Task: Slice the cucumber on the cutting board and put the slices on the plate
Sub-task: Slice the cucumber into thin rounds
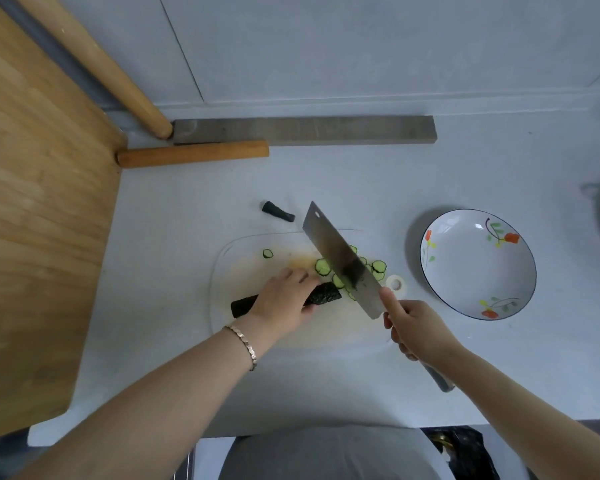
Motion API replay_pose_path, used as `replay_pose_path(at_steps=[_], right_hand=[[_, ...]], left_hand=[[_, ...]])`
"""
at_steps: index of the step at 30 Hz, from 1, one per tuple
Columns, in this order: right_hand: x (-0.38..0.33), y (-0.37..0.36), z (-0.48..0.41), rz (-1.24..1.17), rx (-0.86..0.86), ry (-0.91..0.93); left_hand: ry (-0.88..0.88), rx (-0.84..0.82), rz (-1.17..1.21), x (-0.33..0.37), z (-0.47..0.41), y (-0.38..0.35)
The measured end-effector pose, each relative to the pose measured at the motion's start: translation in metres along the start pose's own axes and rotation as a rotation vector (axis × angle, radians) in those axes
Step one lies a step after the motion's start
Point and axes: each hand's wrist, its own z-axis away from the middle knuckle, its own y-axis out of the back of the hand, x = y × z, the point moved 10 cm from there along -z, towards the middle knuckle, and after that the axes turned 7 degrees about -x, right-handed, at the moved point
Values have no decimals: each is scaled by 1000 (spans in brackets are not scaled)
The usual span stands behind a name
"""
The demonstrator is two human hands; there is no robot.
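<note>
A dark green cucumber [323, 295] lies across the pale cutting board [222, 271], and my left hand [286, 299] presses down on its middle. My right hand [414, 329] grips the handle of a broad cleaver [340, 258], whose blade is tilted just right of the cucumber's cut end. Several thin slices [323, 266] lie on the board behind and under the blade, and one more slice [267, 253] lies apart to the left. The white plate with flower prints [478, 265] stands to the right of the board and holds nothing.
A cut-off cucumber end [278, 212] lies on the counter behind the board. A large wooden board [39, 209] leans at the left, with two rolling pins [191, 153] and a grey bar [302, 130] along the back wall. Dark objects sit at the right edge.
</note>
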Motion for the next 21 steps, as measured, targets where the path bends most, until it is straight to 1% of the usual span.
replay_pose_path(at_steps=[4,7,10,13,16,18,21], right_hand=[[8,-15,-2,104,-74,-31],[9,-19,-3,151,-79,-22],[10,-15,-4,123,-45,-21],[15,-9,-3,26,-14,-37],[16,-4,-1,-84,6,-56],[13,-4,2,-96,5,-46],[5,-5,6,-99,6,-23]], left_hand=[[77,62,20,-12,9,0],[120,104,51,-24,16,4],[141,114,88,-29,18,6],[155,142,142,-29,15,6],[131,189,190,-19,12,6],[106,227,232,-11,10,5],[135,279,376,-11,7,3]])
